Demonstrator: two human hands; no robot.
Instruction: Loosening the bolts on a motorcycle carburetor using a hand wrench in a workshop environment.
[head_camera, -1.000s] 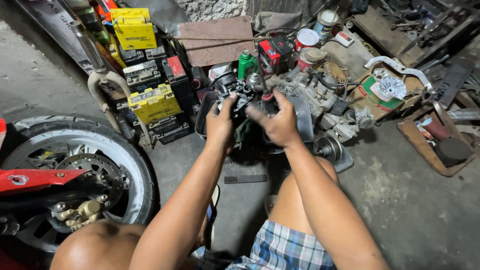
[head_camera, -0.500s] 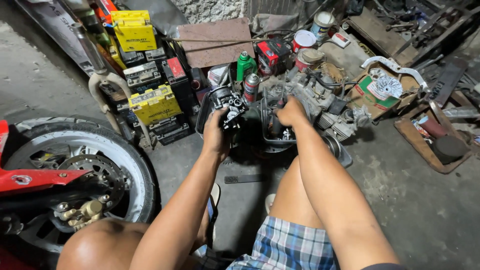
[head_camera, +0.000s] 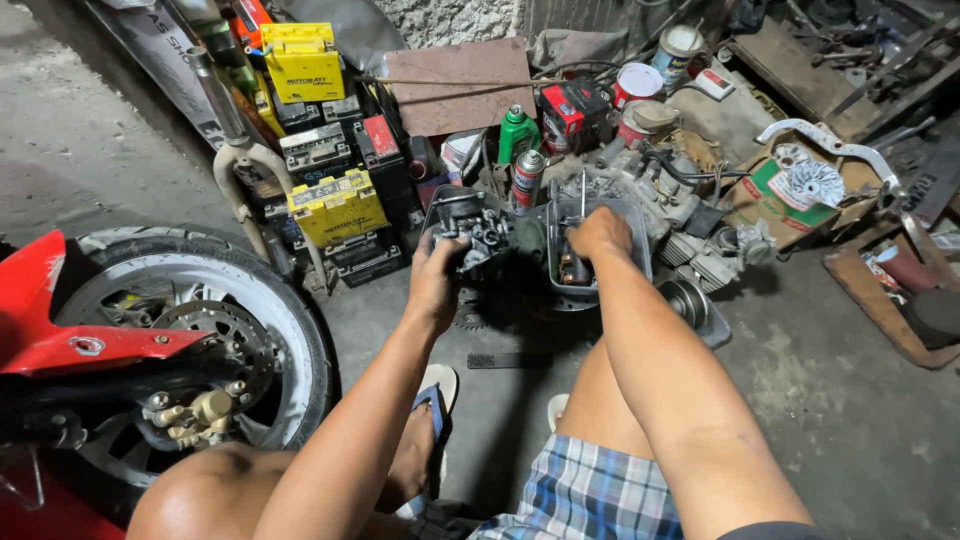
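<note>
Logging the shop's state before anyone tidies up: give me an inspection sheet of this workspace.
Surface: bare concrete floor, stained and dusty.
Job's things: dark carburetor held up in the left hand; metal tray of small parts under the right hand.
Clutter: stacked batteries, green bottle, spray can, tins, engine block, cardboard box.
Grippers: left hand gripping the carburetor; right hand reaching into the tray, what it grips is hidden.
Cables: black hoses on the engine block.
Surroundings: motorcycle front wheel with red fender, left.

Dim, even light; sharp centre, edges slightly warped.
</note>
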